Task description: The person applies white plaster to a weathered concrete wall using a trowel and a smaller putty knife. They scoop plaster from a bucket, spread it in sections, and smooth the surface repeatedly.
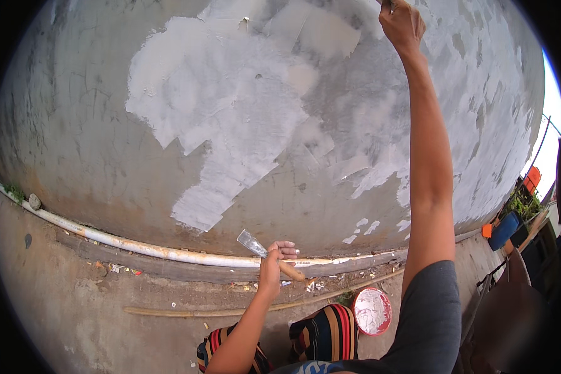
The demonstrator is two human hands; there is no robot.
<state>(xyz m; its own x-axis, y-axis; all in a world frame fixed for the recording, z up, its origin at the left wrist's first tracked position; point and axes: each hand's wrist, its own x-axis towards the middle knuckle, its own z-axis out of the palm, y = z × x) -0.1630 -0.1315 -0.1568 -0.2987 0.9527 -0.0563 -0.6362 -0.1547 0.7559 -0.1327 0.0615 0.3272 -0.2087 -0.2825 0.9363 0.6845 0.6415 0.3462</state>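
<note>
My left hand (272, 267) is low, in front of the wall's foot, gripping a putty knife (252, 242). Its flat metal blade tilts up to the left, the wooden handle sticks out lower right, and several fingers stretch past it. Overhead at the top edge, my right hand (403, 26) is closed against the wall (62, 131), the arm fully raised. Part of a tool shows at its fingers, but the frame cuts it off and I cannot tell its kind. White filler (212, 100) covers the grey wall in uneven patches, smooth in places and ragged at the edges.
A red tub (389, 319) of white paste stands on the ground right of my knees. Along the wall's foot runs a white pipe (149, 250). A long pole (193, 312) lies nearer me, with litter between. A person (508, 324) is at the right edge, blurred.
</note>
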